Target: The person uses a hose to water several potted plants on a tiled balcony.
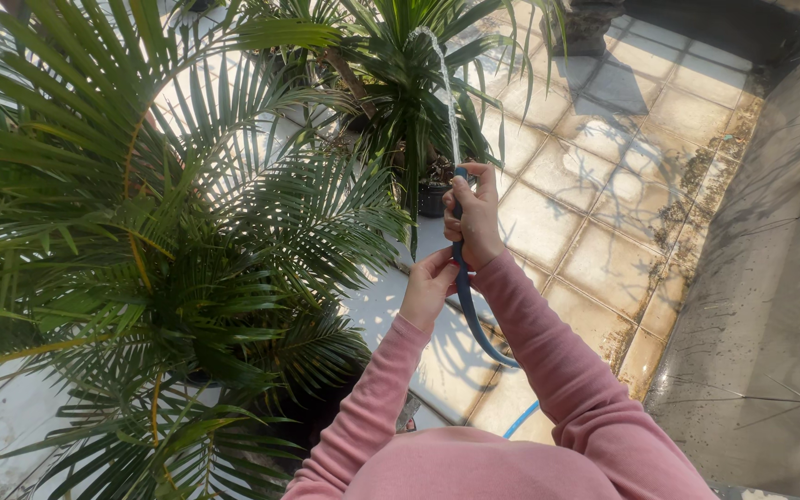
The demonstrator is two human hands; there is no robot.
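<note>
We've got both hands wrapped on the dark blue rubber hose (463,278), right hand (476,218) near the nozzle, left hand (428,287) below; best keep the water jet (443,79) arcing steadily onto the spiky green potted plant (400,93).

I see no package, label, sign or screen anywhere in front of me — nothing boxed, wrapped, tagged or lit. Nothing of that kind is within my view.
</note>
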